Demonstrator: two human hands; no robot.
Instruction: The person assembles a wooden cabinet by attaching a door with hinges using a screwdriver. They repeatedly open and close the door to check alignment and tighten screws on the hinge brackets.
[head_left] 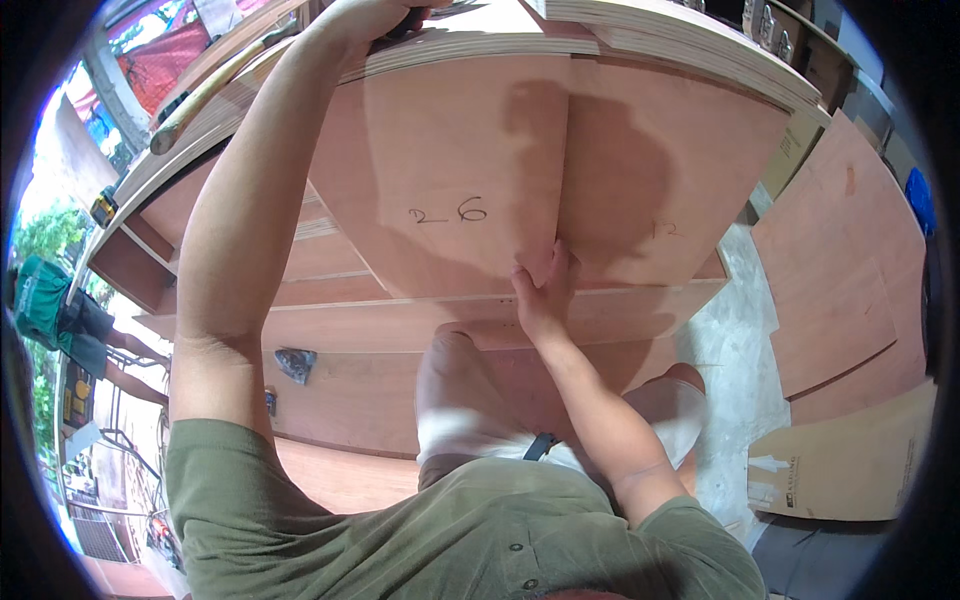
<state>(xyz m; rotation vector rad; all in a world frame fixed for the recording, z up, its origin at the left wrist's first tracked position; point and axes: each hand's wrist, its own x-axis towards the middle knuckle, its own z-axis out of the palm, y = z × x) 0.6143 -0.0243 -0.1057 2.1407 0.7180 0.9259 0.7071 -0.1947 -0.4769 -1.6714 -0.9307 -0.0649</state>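
Two reddish-brown plywood door panels stand side by side in front of me, the left panel (440,150) with pencil marks and the right panel (700,150) with a fainter mark. My right hand (545,295) is at the lower part of the seam between them, thumb spread from the fingers, touching the wood. My left hand (375,18) rests up at the layered plywood top edge (480,45), closed over a dark thing (408,22) that I cannot make out. The picture's upper rim cuts off part of that hand.
A wooden-handled tool (215,95) lies on the top at left, above open cabinet compartments (150,250). A tape measure (104,207) sits at the left edge. A small dark bag (295,365) lies below. Plywood sheets (840,260) and cardboard (850,460) are at right. Another person (50,310) stands far left.
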